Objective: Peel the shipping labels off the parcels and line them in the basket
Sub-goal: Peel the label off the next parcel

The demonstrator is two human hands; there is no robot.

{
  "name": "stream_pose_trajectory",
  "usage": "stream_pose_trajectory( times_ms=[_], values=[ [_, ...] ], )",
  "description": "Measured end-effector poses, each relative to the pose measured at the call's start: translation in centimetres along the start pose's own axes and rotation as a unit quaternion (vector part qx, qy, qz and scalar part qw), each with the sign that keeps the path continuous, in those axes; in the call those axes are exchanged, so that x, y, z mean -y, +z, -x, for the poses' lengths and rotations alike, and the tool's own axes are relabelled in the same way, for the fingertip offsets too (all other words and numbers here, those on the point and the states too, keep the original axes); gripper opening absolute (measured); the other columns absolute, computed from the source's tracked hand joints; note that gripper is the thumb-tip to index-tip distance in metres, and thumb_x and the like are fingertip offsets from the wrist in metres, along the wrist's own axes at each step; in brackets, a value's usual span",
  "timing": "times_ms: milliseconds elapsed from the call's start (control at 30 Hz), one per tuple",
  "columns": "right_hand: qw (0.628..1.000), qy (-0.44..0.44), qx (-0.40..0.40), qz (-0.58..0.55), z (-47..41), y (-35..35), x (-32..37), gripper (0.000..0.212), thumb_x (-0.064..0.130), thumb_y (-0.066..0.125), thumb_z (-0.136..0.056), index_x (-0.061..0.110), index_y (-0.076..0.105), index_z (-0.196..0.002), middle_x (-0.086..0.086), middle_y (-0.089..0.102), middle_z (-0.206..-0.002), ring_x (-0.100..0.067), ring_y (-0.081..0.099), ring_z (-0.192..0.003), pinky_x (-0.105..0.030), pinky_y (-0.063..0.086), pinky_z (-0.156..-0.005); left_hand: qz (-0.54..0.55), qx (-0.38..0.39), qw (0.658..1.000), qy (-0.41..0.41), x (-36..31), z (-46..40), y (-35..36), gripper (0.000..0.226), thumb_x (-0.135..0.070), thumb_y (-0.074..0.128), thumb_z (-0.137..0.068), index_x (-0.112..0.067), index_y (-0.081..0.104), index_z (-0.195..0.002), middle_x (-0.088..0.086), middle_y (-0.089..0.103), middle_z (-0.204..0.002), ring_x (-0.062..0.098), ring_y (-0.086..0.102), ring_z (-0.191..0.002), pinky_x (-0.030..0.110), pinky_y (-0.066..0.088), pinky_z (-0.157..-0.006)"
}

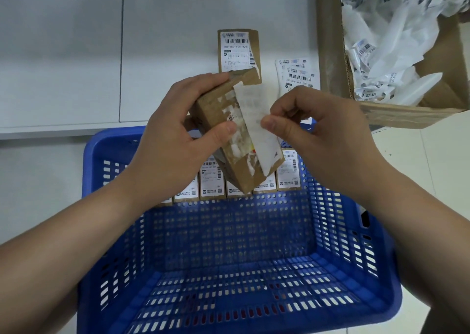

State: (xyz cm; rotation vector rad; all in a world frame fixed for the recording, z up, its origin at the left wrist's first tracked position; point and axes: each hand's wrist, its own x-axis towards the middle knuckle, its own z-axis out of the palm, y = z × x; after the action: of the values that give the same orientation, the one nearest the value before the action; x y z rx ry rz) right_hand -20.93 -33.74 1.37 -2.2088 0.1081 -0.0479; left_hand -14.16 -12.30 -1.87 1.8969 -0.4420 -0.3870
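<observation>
My left hand (175,132) grips a small brown cardboard parcel (216,107) above the far end of the blue basket (229,270). White label scraps stick to the parcel's face. My right hand (315,130) pinches the white shipping label (256,120), which is half lifted off the parcel and still attached along its right side. Several labelled parcels (211,181) stand in a row against the basket's far wall. Another labelled parcel (237,51) lies on the white table beyond my hands.
A stack of loose labels (297,74) lies on the table right of the lone parcel. An open cardboard box (330,41) full of crumpled label backing and white paper stands at the upper right. The basket sits below the table's front edge.
</observation>
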Motion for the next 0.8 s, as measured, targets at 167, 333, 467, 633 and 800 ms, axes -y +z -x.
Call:
stream_pose_trajectory(
  times_ms=[167,333,467,633,800],
  values=[
    [0.999,-0.001,0.032,0.007,0.4,0.2,-0.6,0.027,0.044,0.068,-0.089,0.025,0.072,-0.108,0.013,0.069,-0.096,-0.007,0.061,-0.088,-0.013,0.047,-0.077,0.012,-0.027,0.999,-0.032,0.6,-0.4,-0.3,0.053,-0.019,0.073,-0.096,-0.037,0.053,-0.142,-0.008,0.058,-0.137,0.019,0.063,-0.123,0.039,0.06,-0.095],
    [0.999,-0.017,0.028,0.042,0.6,1.2,-1.5,0.03,0.045,0.076,-0.085,0.022,0.074,-0.104,0.006,0.064,-0.099,-0.006,0.058,-0.085,-0.016,0.046,-0.075,0.042,-0.024,0.998,-0.051,0.6,-0.5,-0.2,0.054,-0.022,0.072,-0.097,-0.034,0.052,-0.145,-0.009,0.058,-0.137,0.023,0.062,-0.126,0.046,0.06,-0.092],
    [0.998,-0.021,0.002,0.058,0.6,1.4,-1.5,0.013,0.035,0.079,-0.086,0.027,0.069,-0.085,0.008,0.06,-0.091,-0.006,0.055,-0.081,-0.013,0.042,-0.07,0.043,-0.03,0.997,-0.051,0.4,-0.7,-0.4,0.054,-0.022,0.072,-0.097,-0.035,0.052,-0.146,-0.011,0.058,-0.136,0.022,0.063,-0.125,0.044,0.061,-0.092],
    [0.995,-0.022,-0.013,0.094,0.4,1.1,-1.5,0.014,0.035,0.076,-0.088,0.023,0.073,-0.082,0.006,0.063,-0.088,-0.007,0.054,-0.079,-0.015,0.04,-0.071,0.024,-0.031,0.998,-0.043,0.4,-0.6,-0.5,0.055,-0.017,0.073,-0.096,-0.033,0.053,-0.145,-0.009,0.059,-0.136,0.019,0.064,-0.122,0.041,0.061,-0.093],
    [0.991,-0.043,-0.021,0.125,0.2,0.6,-1.4,0.021,0.039,0.069,-0.087,0.02,0.074,-0.081,0.009,0.058,-0.084,-0.014,0.053,-0.079,-0.033,0.039,-0.073,-0.014,-0.026,0.999,-0.015,0.2,-0.5,-0.7,0.055,-0.014,0.074,-0.095,-0.037,0.053,-0.141,-0.01,0.058,-0.135,0.013,0.063,-0.121,0.031,0.059,-0.096]
  ],
)
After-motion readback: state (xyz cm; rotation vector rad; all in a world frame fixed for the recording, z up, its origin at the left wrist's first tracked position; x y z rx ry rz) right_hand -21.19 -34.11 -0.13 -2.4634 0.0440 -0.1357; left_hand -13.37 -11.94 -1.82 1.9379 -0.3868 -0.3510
